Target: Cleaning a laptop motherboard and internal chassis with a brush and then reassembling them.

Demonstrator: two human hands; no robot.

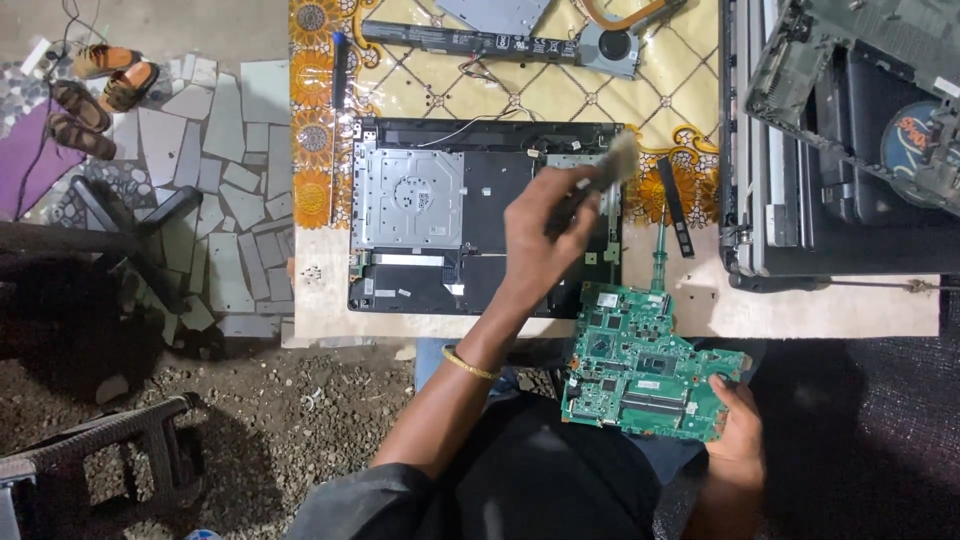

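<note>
The left hand (545, 225) is raised over an opened laptop base (485, 215) and is clamped on the dark handle of a brush (600, 175), whose pale bristles are blurred and point up toward the right, over the base's top right corner. A gold bangle (468, 363) circles that wrist. The right hand (740, 420) is closed on the right edge of a green circuit board (645, 365) — held tilted above the person's lap, just off the near edge of the counter (820, 305), with its upper corner over that edge.

The laptop base lies flat on the counter, its silver metal plate (408, 198) on the left half. Beside its right side lie a narrow black strip (674, 205) and a green-handled screwdriver (659, 255). Farther back sit a long black battery (465, 40) and a cooling fan (608, 48) (with a copper pipe curving off it). At the right edge lies another dismantled laptop shell (840, 140). On the tiled floor at the upper left rest sandals (95, 90).
</note>
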